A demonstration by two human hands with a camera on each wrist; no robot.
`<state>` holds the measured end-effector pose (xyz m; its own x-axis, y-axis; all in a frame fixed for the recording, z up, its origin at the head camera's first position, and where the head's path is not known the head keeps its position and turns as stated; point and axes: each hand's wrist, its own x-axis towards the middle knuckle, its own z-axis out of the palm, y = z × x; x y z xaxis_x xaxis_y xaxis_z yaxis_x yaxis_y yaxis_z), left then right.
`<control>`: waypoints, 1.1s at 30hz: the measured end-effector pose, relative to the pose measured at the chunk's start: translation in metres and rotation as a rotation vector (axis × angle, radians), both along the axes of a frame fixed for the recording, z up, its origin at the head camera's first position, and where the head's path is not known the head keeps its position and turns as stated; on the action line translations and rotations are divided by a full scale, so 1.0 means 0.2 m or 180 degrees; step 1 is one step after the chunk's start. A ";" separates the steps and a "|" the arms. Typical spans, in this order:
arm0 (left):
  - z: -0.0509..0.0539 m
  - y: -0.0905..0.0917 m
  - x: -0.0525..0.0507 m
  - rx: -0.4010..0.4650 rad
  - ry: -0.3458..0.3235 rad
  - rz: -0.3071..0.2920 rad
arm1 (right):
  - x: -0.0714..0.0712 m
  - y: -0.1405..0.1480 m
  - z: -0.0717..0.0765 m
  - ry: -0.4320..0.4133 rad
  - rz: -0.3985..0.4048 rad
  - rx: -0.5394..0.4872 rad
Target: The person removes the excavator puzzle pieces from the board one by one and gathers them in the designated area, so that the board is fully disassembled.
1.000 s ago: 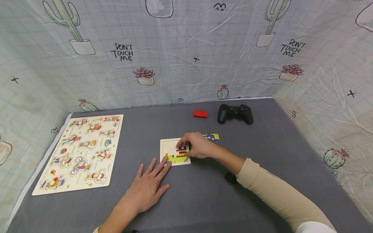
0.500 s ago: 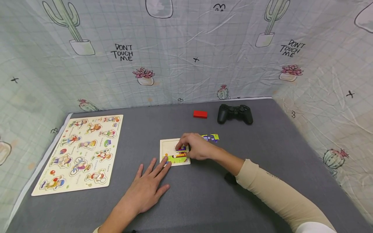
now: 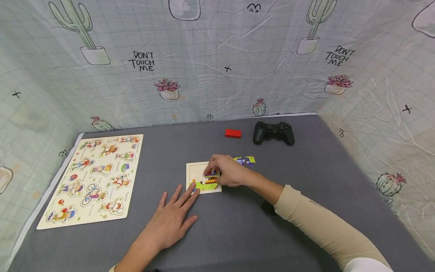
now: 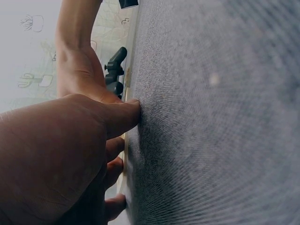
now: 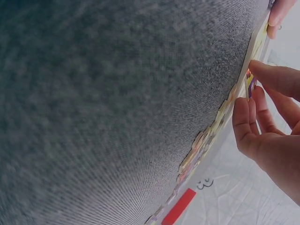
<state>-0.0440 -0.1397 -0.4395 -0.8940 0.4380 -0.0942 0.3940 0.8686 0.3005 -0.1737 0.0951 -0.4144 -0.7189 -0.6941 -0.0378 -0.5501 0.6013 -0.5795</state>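
My right hand (image 3: 227, 170) pinches a small purple jigsaw piece (image 3: 212, 175) with yellow and black stripes between thumb and fingers. It is over the right half of a square wooden puzzle tray (image 3: 194, 169); whether the piece lies flat is hard to tell. The right wrist view also has the striped piece (image 5: 251, 87), held at the fingertips. Green pieces (image 3: 204, 187) line the tray's lower edge, below a red-and-yellow strip. My left hand (image 3: 173, 221) lies spread on the grey table, its fingertips at the tray's lower left corner.
Loose purple and yellow jigsaw pieces (image 3: 249, 160) lie right of the tray, partly behind the right hand. Farther back are a red block (image 3: 233, 133) and a black game controller (image 3: 273, 133). A large wooden picture board (image 3: 90, 181) lies at left. Printed cloth walls enclose the table.
The right hand shifts the striped piece only slightly over the tray, keeping its pinch. The left hand stays in place at the tray's corner.
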 end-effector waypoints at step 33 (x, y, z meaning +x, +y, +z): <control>0.00 0.00 0.00 -0.0016 0.0011 0.0001 | -0.05 -0.01 0.03 -0.0065 0.0068 0.0110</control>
